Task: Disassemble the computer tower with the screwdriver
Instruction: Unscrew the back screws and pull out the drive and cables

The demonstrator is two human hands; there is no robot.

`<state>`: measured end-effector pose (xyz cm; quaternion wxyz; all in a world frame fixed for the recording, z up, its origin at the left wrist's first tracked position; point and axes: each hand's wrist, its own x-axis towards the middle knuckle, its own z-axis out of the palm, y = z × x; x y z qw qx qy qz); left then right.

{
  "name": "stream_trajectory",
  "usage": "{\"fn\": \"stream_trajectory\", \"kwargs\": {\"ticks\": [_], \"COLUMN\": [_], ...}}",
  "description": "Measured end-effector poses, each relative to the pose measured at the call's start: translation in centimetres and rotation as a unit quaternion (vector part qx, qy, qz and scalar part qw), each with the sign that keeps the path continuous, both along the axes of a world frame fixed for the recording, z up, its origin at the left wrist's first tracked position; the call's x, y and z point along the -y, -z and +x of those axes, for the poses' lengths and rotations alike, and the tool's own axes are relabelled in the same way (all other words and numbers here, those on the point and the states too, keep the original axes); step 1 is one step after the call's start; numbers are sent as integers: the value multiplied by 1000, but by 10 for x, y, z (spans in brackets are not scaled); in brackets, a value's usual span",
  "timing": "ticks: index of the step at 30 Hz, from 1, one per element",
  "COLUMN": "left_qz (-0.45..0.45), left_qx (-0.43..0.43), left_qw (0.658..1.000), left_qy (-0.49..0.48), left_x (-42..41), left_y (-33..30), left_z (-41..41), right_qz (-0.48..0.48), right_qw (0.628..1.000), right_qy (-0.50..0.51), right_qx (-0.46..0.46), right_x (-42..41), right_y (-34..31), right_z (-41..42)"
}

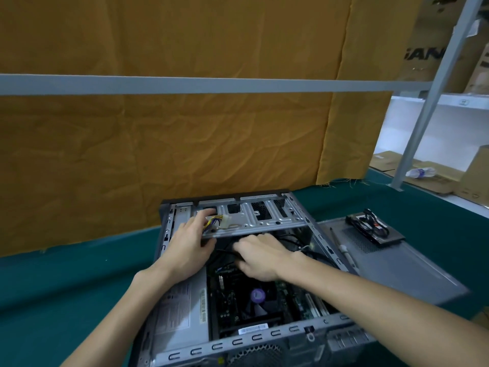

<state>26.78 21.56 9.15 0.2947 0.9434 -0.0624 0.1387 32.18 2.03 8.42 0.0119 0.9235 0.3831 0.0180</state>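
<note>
tower [182, 308]: lying on its side on the green cloth [66, 282], open face up, so I can reach in from above w/o it tipping.
left hand [186, 250]: on the edge of the silver drive cage [254, 218], thumb under, fingers over the top by the white molex plug [223, 221] w/ its yellow/black wires. Seems to brace the cage while the other hand works; can't tell if it truly clamps or just rests.
right hand [260, 256]: down inside the case, fingers curled around a bunch of black cables [225, 251] just under the cage. Prob. pulling them free of the board before anything else lifts out.
screwdriver [344, 250]: not in hand; lying on the removed side panel [391, 260] just right of the tower, within reach for the next screws.
pulled part [374, 227]: black unit w/ cables, parked on the panel's far corner, out of my way.
psu [177, 305]: not yet out, left side of case, label up.
</note>
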Motion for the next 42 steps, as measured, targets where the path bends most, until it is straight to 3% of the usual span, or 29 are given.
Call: {"fn": "stream_trajectory", "kwargs": {"ticks": [3,5,7,11,12,13,16,18,22,25,29,31,34,42], "left_qz": [-45,-59,-60,-68,-74,-86,-159,-193,-216,-157,-69,-72,-71,-55], "left_qx": [-14,-25,-13,31,42,47,35,7,-10,14,65,75,91,115], "left_qw": [998,997,997,994,992,989,984,981,974,982,989,987,985,984], "left_qy": [-33,-45,-50,-82,-98,-109,-78,-25,68,108,114,119,128,128], "left_x": [-5,-8,-9,-11,-12,-14,-23,-29,-36,-39,-45,-47,-48,-48], "left_y": [0,-3,-6,-8,-6,-5,5,13,32,45,56,60,66,73], "left_z": [-14,-20,-26,-45,-51,-58,-89,-114,-159,-177,-178,-176,-172,-169], "right_qz": [191,377,499,568,566,547,358,252,258,288,318,268,231,276], "right_qw": [975,894,805,672,661,683,851,896,915,913,905,914,896,900], "right_qy": [42,73,90,103,105,102,52,34,73,119,190,213,270,290], "right_qx": [-102,-232,-306,-463,-481,-474,-382,-364,-301,-263,-211,-220,-265,-170], "right_x": [0,-7,-21,-57,-63,-66,-70,-73,-79,-84,-84,-85,-92,-95], "right_y": [-11,-20,-29,-38,-37,-35,-21,-15,-17,-14,-11,-12,-12,-6], "right_z": [-8,-12,-16,-32,-36,-43,-66,-82,-100,-110,-119,-119,-121,-121]}}
